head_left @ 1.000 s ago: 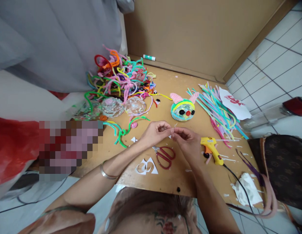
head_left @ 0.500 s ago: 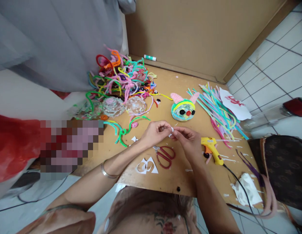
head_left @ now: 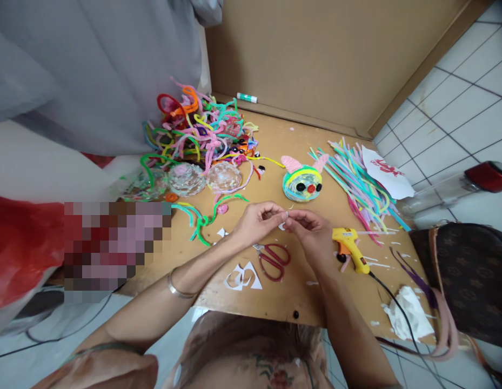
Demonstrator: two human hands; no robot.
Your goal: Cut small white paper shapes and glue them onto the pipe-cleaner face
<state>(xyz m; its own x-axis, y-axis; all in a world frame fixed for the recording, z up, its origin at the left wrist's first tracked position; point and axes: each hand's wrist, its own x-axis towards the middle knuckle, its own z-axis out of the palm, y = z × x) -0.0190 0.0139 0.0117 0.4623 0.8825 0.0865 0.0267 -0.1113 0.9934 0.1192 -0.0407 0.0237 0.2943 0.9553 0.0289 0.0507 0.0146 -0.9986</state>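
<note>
Over the table my left hand point(head_left: 262, 220) and my right hand point(head_left: 309, 229) meet at the fingertips, both closed in a pinch. Between them is a small white paper piece point(head_left: 282, 226), mostly covered by the fingers. Just below lie red-handled scissors point(head_left: 275, 262), their blades partly under my left wrist. White paper offcuts point(head_left: 242, 276) with rounded cut-outs rest left of the scissors. Beyond my hands sits a round animal head point(head_left: 302, 183) with pink ears, black button eyes and a red nose. A yellow glue gun point(head_left: 351, 248) lies right of my right hand.
A heap of coloured pipe cleaners point(head_left: 202, 124) fills the back left, with clear wound balls point(head_left: 186, 179) before it. Straight pipe cleaners point(head_left: 358, 183) lie at right. Nearby are a glue stick point(head_left: 246, 98), crumpled tissue point(head_left: 409, 313), the glue gun's cord point(head_left: 390, 294) and a brown bag point(head_left: 473, 281).
My fingertips have drawn slightly closer together over the white paper piece, which shows less now. The whole view has shifted a little; the things on the table lie as before.
</note>
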